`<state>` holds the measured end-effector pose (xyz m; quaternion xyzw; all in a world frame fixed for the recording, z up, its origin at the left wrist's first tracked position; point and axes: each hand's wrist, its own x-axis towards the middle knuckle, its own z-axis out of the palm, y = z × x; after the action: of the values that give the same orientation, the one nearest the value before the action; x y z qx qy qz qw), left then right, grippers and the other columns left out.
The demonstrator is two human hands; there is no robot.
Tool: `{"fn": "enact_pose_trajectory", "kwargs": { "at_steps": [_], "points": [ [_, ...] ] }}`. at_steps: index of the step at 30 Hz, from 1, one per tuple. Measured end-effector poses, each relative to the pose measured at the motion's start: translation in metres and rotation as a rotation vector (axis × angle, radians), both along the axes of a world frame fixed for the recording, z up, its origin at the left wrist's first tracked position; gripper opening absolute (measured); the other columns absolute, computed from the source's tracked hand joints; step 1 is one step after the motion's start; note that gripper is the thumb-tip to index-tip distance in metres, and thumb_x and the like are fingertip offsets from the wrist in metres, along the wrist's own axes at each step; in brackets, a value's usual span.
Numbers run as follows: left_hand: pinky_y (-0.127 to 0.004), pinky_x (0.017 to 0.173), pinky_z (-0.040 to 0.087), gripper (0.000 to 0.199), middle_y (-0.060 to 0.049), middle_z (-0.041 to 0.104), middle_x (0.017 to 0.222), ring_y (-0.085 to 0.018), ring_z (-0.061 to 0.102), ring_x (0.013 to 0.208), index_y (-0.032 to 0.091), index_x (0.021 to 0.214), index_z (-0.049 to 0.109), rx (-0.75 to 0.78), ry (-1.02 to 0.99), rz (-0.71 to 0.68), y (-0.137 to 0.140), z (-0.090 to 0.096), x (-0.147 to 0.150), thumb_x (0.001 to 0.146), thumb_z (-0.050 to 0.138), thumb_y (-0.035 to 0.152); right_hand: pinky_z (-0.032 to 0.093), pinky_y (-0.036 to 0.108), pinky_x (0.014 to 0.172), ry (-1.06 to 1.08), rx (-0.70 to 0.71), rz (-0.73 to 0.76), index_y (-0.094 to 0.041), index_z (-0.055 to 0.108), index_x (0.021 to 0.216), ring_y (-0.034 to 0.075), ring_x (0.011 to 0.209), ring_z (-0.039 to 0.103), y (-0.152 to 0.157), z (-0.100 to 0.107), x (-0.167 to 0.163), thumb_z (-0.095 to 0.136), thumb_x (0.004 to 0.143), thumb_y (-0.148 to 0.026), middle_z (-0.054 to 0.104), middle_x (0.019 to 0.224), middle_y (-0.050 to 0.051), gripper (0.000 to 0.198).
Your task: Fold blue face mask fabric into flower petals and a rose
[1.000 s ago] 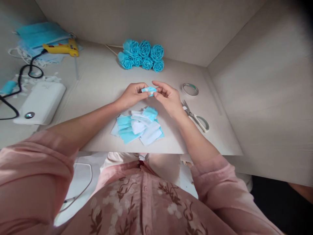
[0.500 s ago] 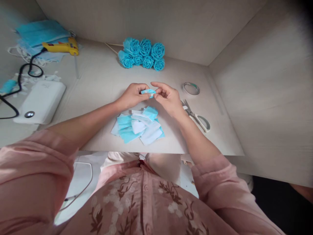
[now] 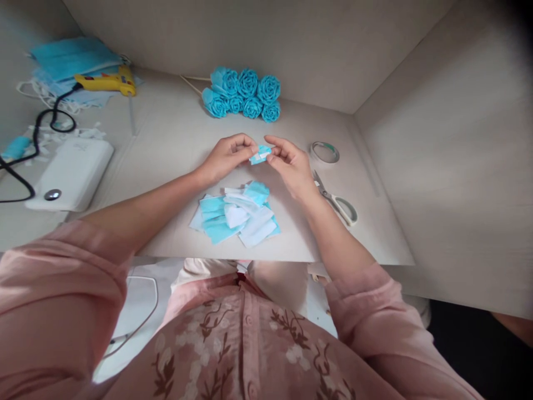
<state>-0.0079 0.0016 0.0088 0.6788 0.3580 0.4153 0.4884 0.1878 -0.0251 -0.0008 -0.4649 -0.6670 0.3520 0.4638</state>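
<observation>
A small blue-and-white piece of mask fabric (image 3: 261,155) is held up between my two hands, above the table. My left hand (image 3: 230,156) pinches its left edge between thumb and fingers. On the opposite edge, my right hand (image 3: 290,164) grips it with thumb and fingertips, the index finger raised away. Just below the hands lies a loose pile of blue and white mask fabric pieces (image 3: 237,214). Scissors (image 3: 339,204) rest beside my right wrist, and a roll of tape (image 3: 325,152) lies a little beyond them.
Blue fabric roses (image 3: 249,91) on sticks lie at the back. To the left are a yellow glue gun (image 3: 106,83) with a black cord, stacked blue masks (image 3: 73,57), white scraps (image 3: 62,132) and a white power bank (image 3: 70,175). Panels wall the table's back and right side.
Both hands have shifted slightly, and the fabric piece has moved a little to the right and up. More of it shows between my fingers now.
</observation>
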Motion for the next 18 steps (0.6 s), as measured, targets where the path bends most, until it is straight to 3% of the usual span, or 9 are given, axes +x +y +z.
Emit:
{"fn": "enact_pose_trajectory", "kwargs": {
  "at_steps": [10,15,18],
  "points": [
    [-0.026,0.067,0.039,0.027,-0.001,0.059,0.075,-0.012,0.050,0.071,0.017,0.076,0.059,0.057,0.053,0.005,0.001,-0.003,0.002,0.070,0.070,0.040,0.055,0.040,0.097,0.053,-0.001,-0.013,-0.028,0.060,0.134,0.020,0.105,0.065,0.001,0.001,-0.002,0.057,0.088,-0.068,0.069,0.106,0.005,0.062],
    [-0.026,0.068,0.041,0.028,-0.001,0.060,0.074,-0.013,0.053,0.071,0.017,0.074,0.059,0.069,0.006,0.029,0.000,-0.005,0.002,0.071,0.072,0.041,0.057,0.040,0.092,0.044,-0.037,0.053,-0.027,0.058,0.136,0.022,0.099,0.068,0.002,-0.006,-0.007,0.070,0.078,-0.067,0.071,0.102,0.004,0.072],
    [-0.025,0.068,0.042,0.023,0.000,0.061,0.074,-0.012,0.054,0.070,0.016,0.073,0.060,0.057,-0.003,0.020,-0.001,-0.004,0.002,0.072,0.073,0.036,0.057,0.040,0.089,0.022,-0.043,0.066,-0.026,0.056,0.138,0.023,0.098,0.068,0.003,-0.009,-0.007,0.070,0.080,-0.064,0.071,0.100,0.005,0.071]
  ]
}}
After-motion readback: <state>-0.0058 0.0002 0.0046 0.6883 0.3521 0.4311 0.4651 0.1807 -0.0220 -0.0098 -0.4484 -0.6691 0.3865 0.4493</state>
